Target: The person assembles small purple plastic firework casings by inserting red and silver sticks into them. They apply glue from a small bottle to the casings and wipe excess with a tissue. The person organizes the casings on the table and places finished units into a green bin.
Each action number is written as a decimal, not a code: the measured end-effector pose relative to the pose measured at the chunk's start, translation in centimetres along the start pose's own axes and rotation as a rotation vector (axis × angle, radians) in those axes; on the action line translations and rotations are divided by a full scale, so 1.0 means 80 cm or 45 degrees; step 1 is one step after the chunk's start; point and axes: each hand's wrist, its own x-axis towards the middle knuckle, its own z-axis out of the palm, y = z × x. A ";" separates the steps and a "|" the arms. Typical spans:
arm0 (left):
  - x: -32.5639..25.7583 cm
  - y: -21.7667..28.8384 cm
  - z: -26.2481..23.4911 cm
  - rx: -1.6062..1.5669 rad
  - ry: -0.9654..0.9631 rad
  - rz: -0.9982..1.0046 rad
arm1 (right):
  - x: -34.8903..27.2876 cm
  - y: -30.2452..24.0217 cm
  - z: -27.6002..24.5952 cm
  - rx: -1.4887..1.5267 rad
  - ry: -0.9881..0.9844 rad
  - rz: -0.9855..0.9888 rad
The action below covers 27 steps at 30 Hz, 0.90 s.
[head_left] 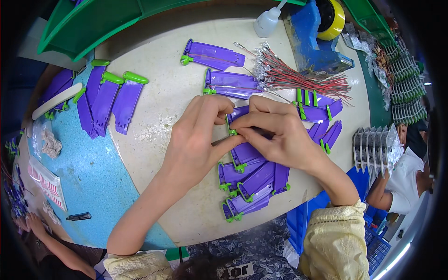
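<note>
Both of my hands meet at the middle of the table over a flat purple plastic part (pixel 239 112) with a green end piece. My left hand (pixel 189 135) is closed, pinching the part's green edge between thumb and fingertips. From the other side my right hand (pixel 280 133) pinches at the same edge, its fingers hiding much of the part. Just nearer to me, several similar purple parts with green ends (pixel 254 179) lie in an overlapping pile. Two more purple parts (pixel 217 55) lie beyond my hands, with thin wires across them.
A bundle of red and black wires (pixel 303 79) lies at the far right, near a blue tape dispenser (pixel 310 37) and a white squeeze bottle (pixel 267 22). More purple parts (pixel 105 100) lie left, by a blue mat (pixel 93 172). Other people sit at both sides.
</note>
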 end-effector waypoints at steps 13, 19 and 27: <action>0.015 -0.001 -0.003 0.501 -0.067 0.439 | 0.012 -0.009 -0.023 -0.172 0.282 0.633; 0.040 -0.013 -0.014 0.216 -0.332 0.524 | 0.012 -0.008 -0.028 -0.288 0.291 0.564; 0.042 0.002 -0.011 0.300 -0.355 0.501 | 0.004 -0.001 -0.092 -0.716 0.978 -0.168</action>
